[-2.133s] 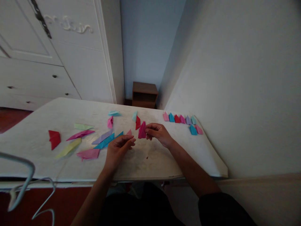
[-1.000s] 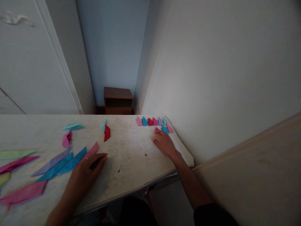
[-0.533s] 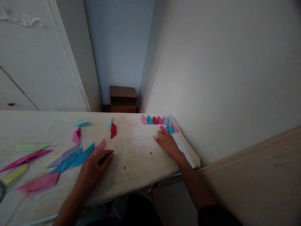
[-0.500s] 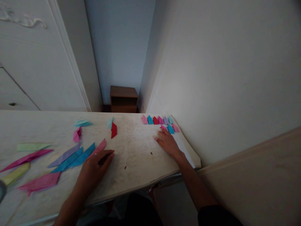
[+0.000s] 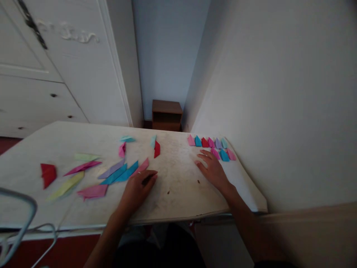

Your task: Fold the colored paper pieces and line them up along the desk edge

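My right hand [image 5: 213, 169] lies flat and open on the white table [image 5: 178, 186], fingertips just short of a magenta folded paper piece [image 5: 215, 153]. That piece sits in a second row beside a blue one [image 5: 223, 155] and a pink one [image 5: 231, 154], below a row of several small folded pieces [image 5: 208, 142] along the wall. My left hand [image 5: 138, 188] rests on the table with fingers spread, next to a pink folded strip [image 5: 141, 166] and blue strips [image 5: 119, 173]. Neither hand holds anything.
More folded papers lie left: a purple strip [image 5: 111, 169], a magenta strip [image 5: 82, 167], a yellow-green strip [image 5: 67, 185], a pink piece [image 5: 93, 191] and a red piece [image 5: 48, 174]. A red and a teal piece [image 5: 155, 147] stand mid-table. A wall runs along the right; a white wardrobe [image 5: 55, 63] and a brown nightstand [image 5: 166, 114] stand beyond.
My right hand carried the magenta folded piece to the rows by the wall, set it down and drew back slightly. My left hand settled flat on the table. The view has swung left.
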Action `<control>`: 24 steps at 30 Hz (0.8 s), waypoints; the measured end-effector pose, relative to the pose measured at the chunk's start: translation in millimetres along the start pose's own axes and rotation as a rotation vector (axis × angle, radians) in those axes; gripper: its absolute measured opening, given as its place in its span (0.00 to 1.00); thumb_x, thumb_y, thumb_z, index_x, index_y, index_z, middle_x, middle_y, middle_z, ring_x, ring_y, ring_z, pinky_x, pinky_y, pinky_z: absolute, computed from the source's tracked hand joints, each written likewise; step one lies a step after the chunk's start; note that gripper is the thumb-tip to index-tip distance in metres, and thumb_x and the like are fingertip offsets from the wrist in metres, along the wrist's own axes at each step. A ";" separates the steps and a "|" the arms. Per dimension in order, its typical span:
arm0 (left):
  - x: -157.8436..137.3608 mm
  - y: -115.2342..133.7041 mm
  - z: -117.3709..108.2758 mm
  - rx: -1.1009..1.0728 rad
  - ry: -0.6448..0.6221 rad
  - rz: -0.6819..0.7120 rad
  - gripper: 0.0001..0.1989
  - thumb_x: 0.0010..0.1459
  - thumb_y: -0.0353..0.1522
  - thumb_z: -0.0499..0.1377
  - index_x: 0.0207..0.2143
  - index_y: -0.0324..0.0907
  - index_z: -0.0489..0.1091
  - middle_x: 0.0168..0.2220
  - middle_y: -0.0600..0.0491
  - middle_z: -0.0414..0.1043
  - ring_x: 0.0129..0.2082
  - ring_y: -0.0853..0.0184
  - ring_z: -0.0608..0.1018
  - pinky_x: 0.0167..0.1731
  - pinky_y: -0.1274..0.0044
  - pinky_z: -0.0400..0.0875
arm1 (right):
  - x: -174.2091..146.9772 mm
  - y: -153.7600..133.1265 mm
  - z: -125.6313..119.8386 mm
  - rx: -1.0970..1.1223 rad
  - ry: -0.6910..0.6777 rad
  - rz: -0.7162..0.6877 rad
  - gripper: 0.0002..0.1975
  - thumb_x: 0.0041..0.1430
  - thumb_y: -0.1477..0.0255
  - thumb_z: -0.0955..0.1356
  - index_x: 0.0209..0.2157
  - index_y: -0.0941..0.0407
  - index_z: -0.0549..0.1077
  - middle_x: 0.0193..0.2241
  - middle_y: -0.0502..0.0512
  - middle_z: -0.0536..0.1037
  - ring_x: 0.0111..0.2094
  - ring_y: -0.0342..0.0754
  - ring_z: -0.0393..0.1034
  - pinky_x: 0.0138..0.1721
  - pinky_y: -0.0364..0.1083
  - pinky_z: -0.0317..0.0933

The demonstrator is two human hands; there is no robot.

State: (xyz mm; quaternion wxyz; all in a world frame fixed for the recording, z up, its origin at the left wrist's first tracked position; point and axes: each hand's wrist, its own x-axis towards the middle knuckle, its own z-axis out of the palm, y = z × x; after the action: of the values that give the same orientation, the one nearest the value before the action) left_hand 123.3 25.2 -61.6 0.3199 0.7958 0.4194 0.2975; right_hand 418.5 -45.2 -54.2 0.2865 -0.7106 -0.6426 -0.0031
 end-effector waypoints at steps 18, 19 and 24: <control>-4.8 8.2 0.4 -0.166 0.163 -0.058 0.09 0.59 0.32 0.56 0.33 0.42 0.77 0.33 0.51 0.79 0.34 0.65 0.78 0.36 0.75 0.71 | 12.7 -101.0 75.5 0.315 -0.427 -0.723 0.14 0.65 0.68 0.61 0.27 0.56 0.71 0.26 0.56 0.75 0.29 0.48 0.66 0.33 0.47 0.57; -5.1 7.5 1.0 -0.181 0.176 -0.069 0.09 0.59 0.32 0.56 0.33 0.42 0.77 0.33 0.51 0.79 0.34 0.65 0.78 0.35 0.75 0.71 | 12.4 -100.5 75.8 0.337 -0.433 -0.724 0.15 0.66 0.67 0.61 0.27 0.56 0.71 0.26 0.56 0.75 0.29 0.48 0.66 0.33 0.47 0.57; -7.5 7.0 1.3 -0.273 0.260 -0.130 0.11 0.59 0.37 0.56 0.34 0.40 0.76 0.31 0.50 0.78 0.31 0.65 0.78 0.31 0.76 0.72 | 15.2 -91.9 71.5 0.522 -0.458 -0.634 0.16 0.67 0.63 0.60 0.30 0.54 0.73 0.27 0.54 0.76 0.31 0.48 0.68 0.35 0.46 0.60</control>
State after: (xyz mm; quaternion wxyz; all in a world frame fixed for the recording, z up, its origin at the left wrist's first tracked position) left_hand 124.0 15.4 -58.6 0.3865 0.6710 0.4633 0.4308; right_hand 311.0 -1.1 -71.3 0.2914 -0.3658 -0.8540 0.2280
